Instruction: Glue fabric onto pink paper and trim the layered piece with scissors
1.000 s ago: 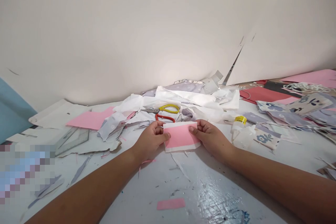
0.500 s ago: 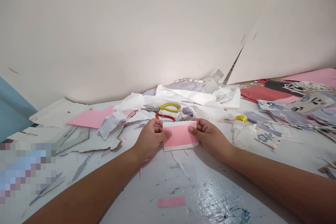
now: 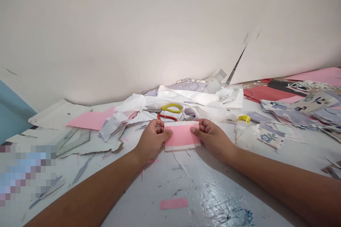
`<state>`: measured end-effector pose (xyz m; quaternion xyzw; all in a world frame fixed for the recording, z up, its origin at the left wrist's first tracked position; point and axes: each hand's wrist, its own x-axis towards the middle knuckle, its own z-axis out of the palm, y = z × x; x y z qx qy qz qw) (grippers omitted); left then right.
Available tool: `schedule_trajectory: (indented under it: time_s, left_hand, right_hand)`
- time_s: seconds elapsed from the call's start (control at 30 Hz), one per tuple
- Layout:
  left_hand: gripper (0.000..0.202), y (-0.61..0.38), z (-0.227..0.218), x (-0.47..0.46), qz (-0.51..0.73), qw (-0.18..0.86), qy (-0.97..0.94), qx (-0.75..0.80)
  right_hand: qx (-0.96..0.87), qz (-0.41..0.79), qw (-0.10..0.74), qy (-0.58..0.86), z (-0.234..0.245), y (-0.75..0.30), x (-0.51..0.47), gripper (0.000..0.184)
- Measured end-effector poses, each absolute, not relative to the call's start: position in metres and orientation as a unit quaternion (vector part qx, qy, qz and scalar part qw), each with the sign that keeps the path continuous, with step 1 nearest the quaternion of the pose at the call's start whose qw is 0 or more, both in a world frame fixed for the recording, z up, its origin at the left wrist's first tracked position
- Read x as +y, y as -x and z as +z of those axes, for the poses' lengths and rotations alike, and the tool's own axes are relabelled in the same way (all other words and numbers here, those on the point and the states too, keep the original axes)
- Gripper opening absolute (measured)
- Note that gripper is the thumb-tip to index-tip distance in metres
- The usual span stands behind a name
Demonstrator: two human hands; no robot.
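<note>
Between my two hands is a small pink card (image 3: pixel 182 135) with white paper edges along its top and bottom. My left hand (image 3: pixel 153 135) pinches its left side, thumb on the pink face and fingers curled behind. On the right side my right hand (image 3: pixel 211 134) grips it the same way. Just beyond the card lie scissors (image 3: pixel 172 108) with one yellow and one red handle, blades pointing left. A thin pink paper strip (image 3: pixel 173 203) rests on the white table (image 3: pixel 149 209) nearer to me.
Crumpled white paper (image 3: pixel 186 95) is heaped behind the scissors. To the right lie a glue bottle with a yellow label (image 3: pixel 244 120), floral paper pieces (image 3: pixel 271 138), red card (image 3: pixel 274 95) and white string (image 3: pixel 311 86). Pink paper (image 3: pixel 92 120) and cardboard scraps (image 3: pixel 53 115) lie left.
The pink card is tilted slightly, its lower edge a little higher in view. Both hands keep their hold; the whole view has shifted very slightly.
</note>
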<state>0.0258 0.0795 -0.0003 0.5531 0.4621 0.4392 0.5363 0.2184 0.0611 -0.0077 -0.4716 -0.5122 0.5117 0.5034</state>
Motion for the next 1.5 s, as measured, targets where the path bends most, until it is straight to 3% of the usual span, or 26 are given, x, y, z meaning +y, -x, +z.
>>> schedule_trajectory:
  time_s: [0.17, 0.43, 0.8, 1.5]
  left_hand:
    - [0.048, -0.0256, 0.0002, 0.0781, 0.422, 0.532, -0.569, 0.464]
    - [0.05, -0.0265, 0.0049, 0.0776, 0.427, 0.508, -0.566, 0.489]
    - [0.063, -0.0276, 0.0041, 0.0787, 0.416, 0.489, -0.556, 0.528]
    - [0.065, -0.0234, 0.0012, 0.0827, 0.42, 0.53, -0.539, 0.502]
  right_hand:
    - [-0.501, 0.528, 0.512, 0.455, -0.0105, -0.2212, 0.0639, 0.025]
    - [-0.466, 0.604, 0.489, 0.422, -0.0057, -0.2197, 0.0629, 0.035]
    - [-0.465, 0.551, 0.493, 0.487, -0.008, -0.2213, 0.0675, 0.036]
    - [-0.443, 0.534, 0.505, 0.513, -0.0107, -0.2264, 0.0716, 0.035]
